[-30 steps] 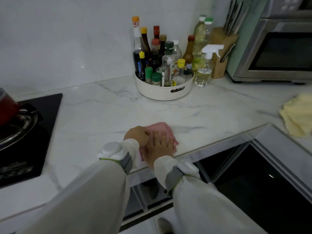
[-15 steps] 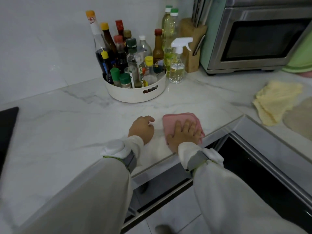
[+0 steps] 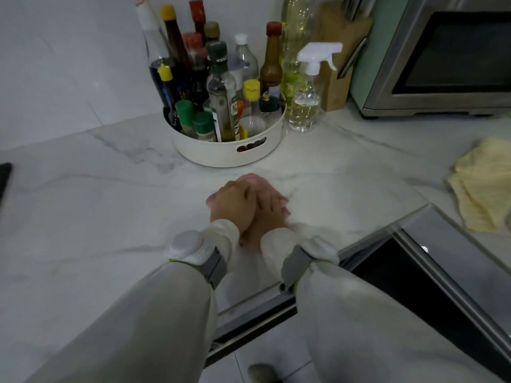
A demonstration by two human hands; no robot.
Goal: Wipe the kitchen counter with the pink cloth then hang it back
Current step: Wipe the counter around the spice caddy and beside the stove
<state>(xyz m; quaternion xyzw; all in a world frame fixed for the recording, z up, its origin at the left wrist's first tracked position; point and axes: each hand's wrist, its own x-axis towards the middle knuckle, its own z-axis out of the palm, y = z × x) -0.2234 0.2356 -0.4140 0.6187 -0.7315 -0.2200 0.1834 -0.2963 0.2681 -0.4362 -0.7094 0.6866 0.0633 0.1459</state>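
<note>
White marble counter (image 3: 91, 205) runs along a pale tiled wall, and a person in light sleeves stands at it mid-wipe. Both hands are stacked together: the left hand (image 3: 231, 207) lies over the right hand (image 3: 269, 214), and both press flat on a pink cloth (image 3: 253, 180), which is bunched under the palms with only its far edge and right corner showing. Neither hand is clenched; they hold the cloth by downward pressure, though the fingers underneath are hidden.

Just beyond the hands stands a round white tray (image 3: 221, 153) packed with sauce bottles, with a spray bottle (image 3: 307, 98) beside it. Well off to the right of the hands lies a yellow cloth (image 3: 486, 186). Below the right wrist the counter ends at a steel edge.

To wipe well, I would keep the palms flat, spread the cloth wider, and stroke in overlapping passes, turning short of the tray so no bottle is knocked. No hook for hanging is in view.
</note>
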